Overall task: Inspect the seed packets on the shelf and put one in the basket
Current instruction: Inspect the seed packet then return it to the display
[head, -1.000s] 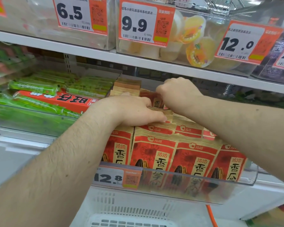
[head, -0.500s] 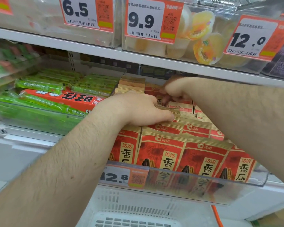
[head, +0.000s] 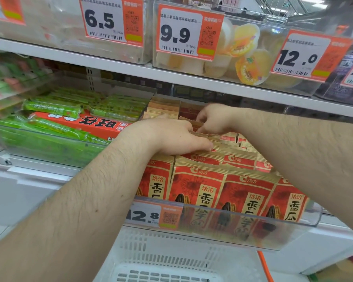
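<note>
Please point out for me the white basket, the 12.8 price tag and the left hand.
white basket (head: 130, 251): head view, perforated back wall.
12.8 price tag (head: 145, 215): head view, printed digits.
left hand (head: 171, 137): head view, back of hand.

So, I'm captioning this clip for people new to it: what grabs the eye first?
Two bare forearms reach in; the left hand lies flat on the red-and-gold seed packets in the clear bin, and the right hand pinches one further back. Bold orange price tags hang above, and a white basket waits below.
</note>
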Tool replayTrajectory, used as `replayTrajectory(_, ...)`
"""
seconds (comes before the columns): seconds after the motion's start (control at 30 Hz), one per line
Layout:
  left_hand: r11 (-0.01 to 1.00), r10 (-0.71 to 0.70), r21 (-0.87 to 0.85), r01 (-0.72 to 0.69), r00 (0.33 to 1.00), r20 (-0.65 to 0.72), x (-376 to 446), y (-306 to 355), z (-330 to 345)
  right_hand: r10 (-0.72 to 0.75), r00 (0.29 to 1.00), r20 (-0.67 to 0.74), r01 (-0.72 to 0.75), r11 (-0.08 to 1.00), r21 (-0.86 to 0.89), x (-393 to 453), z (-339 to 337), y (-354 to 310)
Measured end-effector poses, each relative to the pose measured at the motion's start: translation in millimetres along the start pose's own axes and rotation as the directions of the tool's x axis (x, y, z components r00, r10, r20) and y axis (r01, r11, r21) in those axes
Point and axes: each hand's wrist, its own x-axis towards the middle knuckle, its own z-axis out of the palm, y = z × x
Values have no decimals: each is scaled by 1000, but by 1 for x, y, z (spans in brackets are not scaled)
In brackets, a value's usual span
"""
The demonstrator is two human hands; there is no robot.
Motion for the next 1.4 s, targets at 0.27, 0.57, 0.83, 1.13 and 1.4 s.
replayTrajectory(0.27,989,42,-112,-98,907,-419,-6,-1,-8,-110,903,-416,118,993,-6,-55,-19,-2)
replayTrajectory(0.57,803,-36,-351,-482,549,-835,-49,19,-32,194,462,-865,555,698,453,-125,-36,-31)
replayTrajectory(0.83,521,-184,-680,-515,710,-679,-114,28,-21,261,789,-557,566,47,823,-178,-34,-46)
replayTrajectory(1.13,207,-258,-957,-203,932,-253,-123,23,61,134,947,-291,253,243,936,-207,45,-35)
replayTrajectory(1.4,192,-184,-981,-12,982,-48,-125,11,88,110,989,-103,89,121,989,-209,79,-28)
